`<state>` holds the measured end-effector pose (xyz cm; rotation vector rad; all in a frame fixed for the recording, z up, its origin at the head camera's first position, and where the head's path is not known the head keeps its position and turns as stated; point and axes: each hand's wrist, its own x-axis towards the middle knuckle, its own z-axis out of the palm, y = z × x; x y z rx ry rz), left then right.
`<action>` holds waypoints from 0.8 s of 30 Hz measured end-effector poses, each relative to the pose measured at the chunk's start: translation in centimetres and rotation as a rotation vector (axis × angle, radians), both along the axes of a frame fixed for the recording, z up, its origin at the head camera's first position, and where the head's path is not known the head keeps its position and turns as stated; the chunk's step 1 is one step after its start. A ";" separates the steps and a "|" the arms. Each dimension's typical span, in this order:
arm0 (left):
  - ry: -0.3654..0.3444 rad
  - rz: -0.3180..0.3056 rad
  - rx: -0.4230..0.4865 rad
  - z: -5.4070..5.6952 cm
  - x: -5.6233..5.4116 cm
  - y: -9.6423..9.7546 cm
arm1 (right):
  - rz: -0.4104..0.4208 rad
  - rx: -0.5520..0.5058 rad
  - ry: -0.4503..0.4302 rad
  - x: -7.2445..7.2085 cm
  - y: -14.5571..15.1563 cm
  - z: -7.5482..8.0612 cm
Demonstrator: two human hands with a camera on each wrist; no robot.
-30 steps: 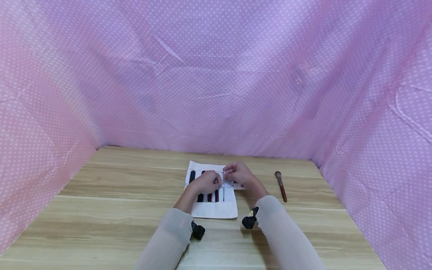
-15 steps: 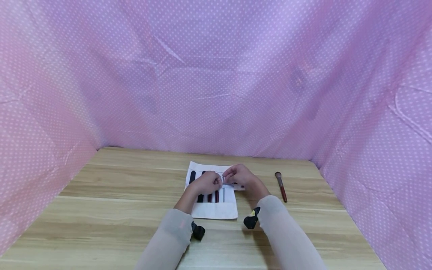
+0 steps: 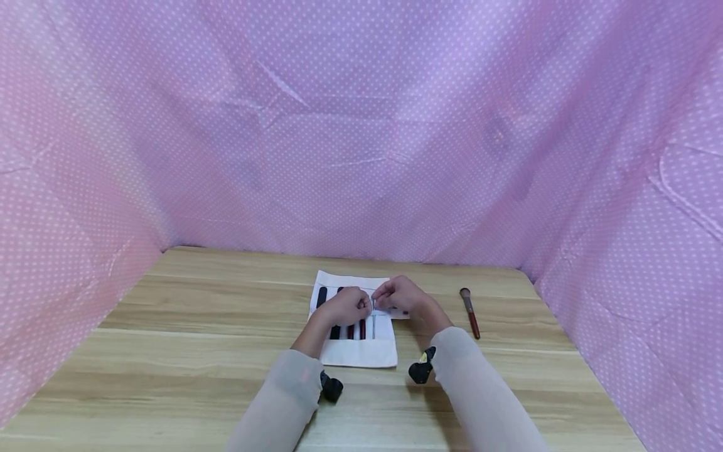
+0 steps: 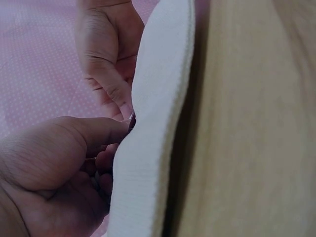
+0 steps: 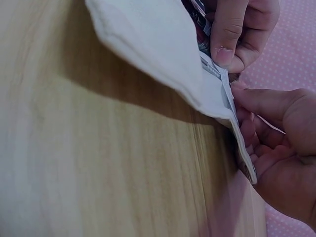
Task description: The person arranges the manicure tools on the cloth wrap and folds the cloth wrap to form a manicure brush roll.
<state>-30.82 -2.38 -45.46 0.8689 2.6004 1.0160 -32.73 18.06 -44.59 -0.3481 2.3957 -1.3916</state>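
Observation:
A white cloth brush roll [image 3: 361, 355] lies spread on the table, with several black and dark red handles [image 3: 363, 329] held in it. My left hand [image 3: 347, 306] rests over its middle, and in the right wrist view the left thumb [image 5: 224, 55] and finger pinch the white band's edge. My right hand [image 3: 402, 295] is at the roll's upper right, its thumb and fingertips pinching the top end of a thin silvery makeup brush [image 3: 374, 326]. That brush runs down under the band; its brownish tip [image 5: 234, 77] shows between the hands.
Off to the right lies a makeup brush [image 3: 470, 312] with a red handle. The roll's side flap [image 3: 400, 314] sticks out under the right hand. Pink dotted cloth [image 3: 361, 157] hangs around the wooden table [image 3: 214, 351].
The right hand has shifted slightly down and right, and the thin brush's top end sits a bit lower. The left hand has stayed in place.

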 end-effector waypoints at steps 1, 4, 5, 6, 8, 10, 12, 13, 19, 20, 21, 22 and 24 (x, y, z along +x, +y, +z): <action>-0.001 -0.001 0.000 0.0 0.0 0.0 | -0.001 -0.004 0.012 0.0 0.0 0.0; 0.015 -0.006 0.004 0.0 0.0 0.0 | -0.020 0.008 0.064 0.3 0.3 0.1; 0.019 -0.006 0.001 0.1 0.0 -0.1 | -0.032 0.009 0.076 0.3 0.5 0.1; 0.022 -0.006 0.000 0.1 0.0 -0.1 | -0.048 0.006 0.076 0.4 0.7 0.2; 0.028 -0.006 0.001 0.2 0.1 -0.1 | -0.078 0.007 0.079 0.5 1.3 0.4; 0.027 -0.004 0.002 0.2 0.1 0.0 | -0.105 -0.002 0.084 0.6 2.2 0.5; 0.018 0.001 0.004 0.2 0.1 0.0 | -0.126 -0.011 0.102 0.7 3.1 0.8; 0.011 0.004 0.006 0.2 0.2 0.0 | -0.129 -0.006 0.124 0.8 3.6 1.0; 0.000 0.009 0.008 0.2 0.2 -0.1 | -0.155 0.015 0.237 1.0 7.1 2.2; 0.002 0.010 0.007 0.2 0.2 -0.1 | -0.158 0.019 0.244 1.1 7.7 2.3; 0.005 0.011 0.007 0.1 0.2 -0.1 | -0.165 0.019 0.249 1.1 8.4 2.3; 0.009 0.012 0.006 0.1 0.2 -0.1 | -0.172 0.016 0.249 1.2 9.0 2.4; 0.011 0.015 0.006 0.1 0.3 -0.1 | -0.184 0.019 0.250 1.5 10.3 2.7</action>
